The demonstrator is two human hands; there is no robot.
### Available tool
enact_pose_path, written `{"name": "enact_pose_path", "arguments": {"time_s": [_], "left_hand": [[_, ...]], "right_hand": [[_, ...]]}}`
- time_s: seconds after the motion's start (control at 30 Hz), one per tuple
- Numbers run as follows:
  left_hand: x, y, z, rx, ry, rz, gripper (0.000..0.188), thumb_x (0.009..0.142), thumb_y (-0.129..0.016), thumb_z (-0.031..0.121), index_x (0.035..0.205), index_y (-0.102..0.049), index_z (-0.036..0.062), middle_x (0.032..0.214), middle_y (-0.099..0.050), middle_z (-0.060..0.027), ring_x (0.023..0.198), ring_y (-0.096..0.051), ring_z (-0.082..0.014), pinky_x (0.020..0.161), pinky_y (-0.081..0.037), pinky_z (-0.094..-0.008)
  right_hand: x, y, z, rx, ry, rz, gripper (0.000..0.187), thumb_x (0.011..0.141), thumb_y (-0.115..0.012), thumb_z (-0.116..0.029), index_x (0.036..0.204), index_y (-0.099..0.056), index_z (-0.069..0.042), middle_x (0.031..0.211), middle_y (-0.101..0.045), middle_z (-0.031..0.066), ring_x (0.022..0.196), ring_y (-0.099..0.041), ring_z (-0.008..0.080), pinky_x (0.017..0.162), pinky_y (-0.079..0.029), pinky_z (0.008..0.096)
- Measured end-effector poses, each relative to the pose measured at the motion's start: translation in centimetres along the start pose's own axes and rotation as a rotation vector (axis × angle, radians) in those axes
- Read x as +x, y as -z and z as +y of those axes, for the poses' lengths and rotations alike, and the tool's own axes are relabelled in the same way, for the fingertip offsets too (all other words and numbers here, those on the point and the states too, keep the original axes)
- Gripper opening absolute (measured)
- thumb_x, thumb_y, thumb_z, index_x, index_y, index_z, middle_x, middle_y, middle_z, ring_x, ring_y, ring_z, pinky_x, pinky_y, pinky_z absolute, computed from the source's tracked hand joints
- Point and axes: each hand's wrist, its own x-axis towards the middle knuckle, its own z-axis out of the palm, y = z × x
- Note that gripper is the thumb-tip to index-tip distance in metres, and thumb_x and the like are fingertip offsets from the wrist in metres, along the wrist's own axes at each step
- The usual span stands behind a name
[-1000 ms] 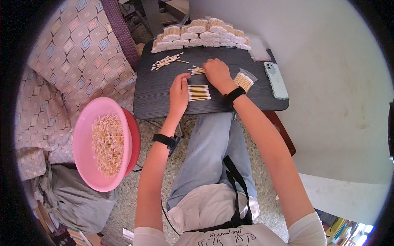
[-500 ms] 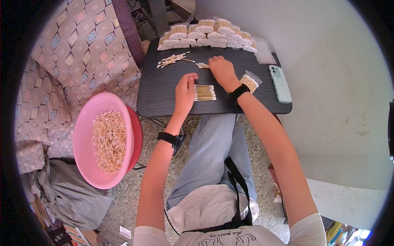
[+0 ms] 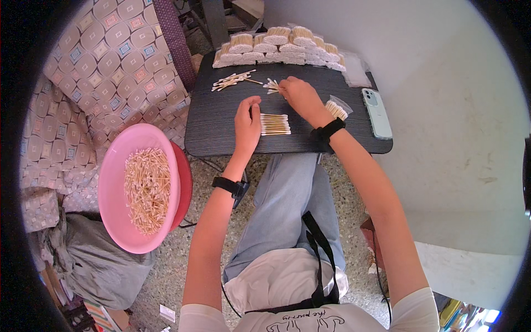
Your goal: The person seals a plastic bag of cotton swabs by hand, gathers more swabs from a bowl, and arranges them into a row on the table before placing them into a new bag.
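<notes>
My left hand (image 3: 247, 124) stands on the black tabletop, fingers stretched forward, its thumb side against a flat row of cotton swabs (image 3: 275, 124). These swabs lie side by side, white tips facing left and right. Farther off, my right hand (image 3: 301, 97) is closed around a small bunch of cotton swabs (image 3: 271, 86), whose white tips fan out to the left of the fingers. A loose heap of cotton swabs (image 3: 235, 80) lies to the left of that bunch. Beside my right wrist, a clear bag of swabs (image 3: 337, 108) is partly hidden by the hand.
Stacked packs of cotton swabs (image 3: 276, 47) line the far edge of the small black table (image 3: 213, 135). At the right lie clear plastic bags (image 3: 357, 72) and a pale phone (image 3: 378, 113). A pink basin (image 3: 113, 188) of loose swabs stands left, near a patterned cloth (image 3: 119, 61).
My right hand has turned slightly and its wrist has swung right, with the swabs' tips now more spread. My left hand has shifted very slightly left.
</notes>
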Motion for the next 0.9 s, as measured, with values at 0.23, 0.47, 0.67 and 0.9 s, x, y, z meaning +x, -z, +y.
{"name": "enact_pose_path", "arguments": {"time_s": [0.23,0.47,0.67,0.9], "left_hand": [[0.1,-0.1,-0.5,-0.017,0.002,0.021,0.025,0.092,-0.045,0.005,0.116,-0.050,-0.0010,0.114,-0.058,-0.0144,0.109,-0.055,-0.0232,0.093,-0.042,-0.0321],[0.0,-0.2,-0.1,0.033,-0.011,0.000,0.026,0.091,-0.046,0.003,0.117,-0.050,-0.0011,0.120,-0.054,-0.0152,0.112,-0.053,-0.0245,0.096,-0.041,-0.0337],[0.0,-0.1,-0.4,0.010,-0.028,0.020,0.027,0.090,-0.045,0.001,0.116,-0.050,-0.0009,0.117,-0.056,-0.0150,0.112,-0.054,-0.0245,0.096,-0.041,-0.0330],[-0.1,0.0,-0.3,0.007,-0.015,0.010,0.027,0.089,-0.046,-0.001,0.115,-0.051,-0.0015,0.115,-0.057,-0.0149,0.111,-0.054,-0.0240,0.096,-0.041,-0.0327]], "right_hand": [[-0.5,-0.8,-0.4,0.175,0.014,-0.127,0.017,0.083,-0.057,-0.016,0.079,-0.062,0.000,0.082,-0.062,0.0195,0.078,-0.061,0.0369,0.070,-0.049,0.0453],[-0.5,-0.8,0.5,0.204,0.002,-0.130,0.015,0.082,-0.060,-0.014,0.084,-0.063,0.001,0.081,-0.062,0.0192,0.078,-0.060,0.0375,0.070,-0.046,0.0437],[0.0,-0.2,0.3,0.289,-0.024,-0.182,0.016,0.080,-0.060,-0.014,0.078,-0.064,0.001,0.076,-0.062,0.0225,0.073,-0.061,0.0381,0.070,-0.048,0.0440],[0.0,-0.3,0.3,0.186,0.067,-0.082,0.014,0.072,-0.057,-0.012,0.072,-0.066,-0.001,0.071,-0.061,0.0232,0.069,-0.061,0.0393,0.068,-0.050,0.0441]]}}
